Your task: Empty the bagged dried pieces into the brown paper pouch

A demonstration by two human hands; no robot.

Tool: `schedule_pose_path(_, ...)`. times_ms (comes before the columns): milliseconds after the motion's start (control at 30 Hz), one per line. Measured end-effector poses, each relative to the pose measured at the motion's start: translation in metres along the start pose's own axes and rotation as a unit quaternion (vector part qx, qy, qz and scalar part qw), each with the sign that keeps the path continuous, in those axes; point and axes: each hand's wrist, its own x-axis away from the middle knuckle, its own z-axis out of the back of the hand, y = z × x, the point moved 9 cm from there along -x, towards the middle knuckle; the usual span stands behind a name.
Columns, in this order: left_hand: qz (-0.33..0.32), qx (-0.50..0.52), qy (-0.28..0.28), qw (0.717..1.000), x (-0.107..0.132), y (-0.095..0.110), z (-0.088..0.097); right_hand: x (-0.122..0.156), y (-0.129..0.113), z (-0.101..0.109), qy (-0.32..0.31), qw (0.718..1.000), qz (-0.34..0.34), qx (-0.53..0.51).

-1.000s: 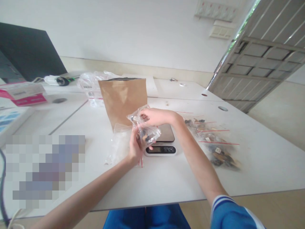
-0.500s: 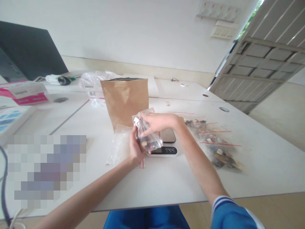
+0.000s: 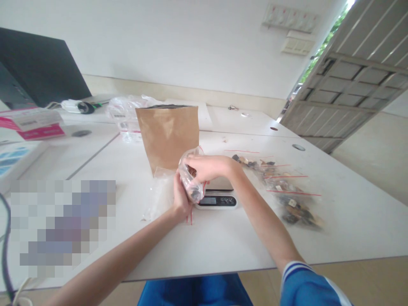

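Note:
My left hand point(image 3: 181, 199) is closed round the left side of a clear plastic zip bag point(image 3: 196, 196), holding it tilted above the table. Dark and brown pieces show inside the bag. My right hand point(image 3: 208, 167) reaches over from the right, its thumb and fingers curled on the bag's upper part near the mouth; whether the fingertips are inside is hard to tell. Just under and behind my hands is a white kitchen scale point(image 3: 217, 201) with a dark display and a flat plate. Flat clear zip bags point(image 3: 159, 193) lie left of my left hand.
An open brown paper pouch point(image 3: 168, 138) stands behind my hands. Several filled zip bags point(image 3: 298, 211) with red seals lie in a row on the right. A plastic-wrapped pack point(image 3: 129, 114), a pink and white box point(image 3: 40, 123) and a black monitor point(image 3: 41, 68) are at the left.
The zip bag has turned and bunched up, now more rounded, and the scale's display shows more. My right hand has shifted slightly and its fingers have curled further round the bag.

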Motion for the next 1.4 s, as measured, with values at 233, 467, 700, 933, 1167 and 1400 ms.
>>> schedule_pose_path(233, -0.013, 0.007, -0.012, 1.0, 0.007, 0.006, -0.002, 0.007, -0.016, 0.002, 0.021, 0.998, -0.025, 0.055)
schedule_pose_path(467, -0.029, -0.002, -0.009, 1.0, -0.005, 0.002, 0.006, 0.018, -0.012, 0.012, 0.042, 0.998, 0.004, -0.048)
schedule_pose_path(700, -0.005, 0.017, -0.006, 1.0, -0.003, 0.004, 0.002, 0.031, 0.008, 0.047, 0.164, 0.976, 0.065, -0.126)
schedule_pose_path(933, 0.007, 0.016, -0.01, 1.0, -0.004, 0.001, 0.004, 0.042, 0.033, 0.097, 0.402, 0.863, 0.181, -0.247)
schedule_pose_path(1167, 0.004, 0.02, -0.02, 1.0, -0.004, 0.0, 0.005, 0.031, 0.052, 0.149, 0.619, 0.745, 0.158, -0.191)
schedule_pose_path(1400, -0.001, 0.017, -0.01, 1.0, -0.005, 0.002, 0.006, -0.011, 0.04, 0.144, 0.586, 0.796, 0.124, -0.088)
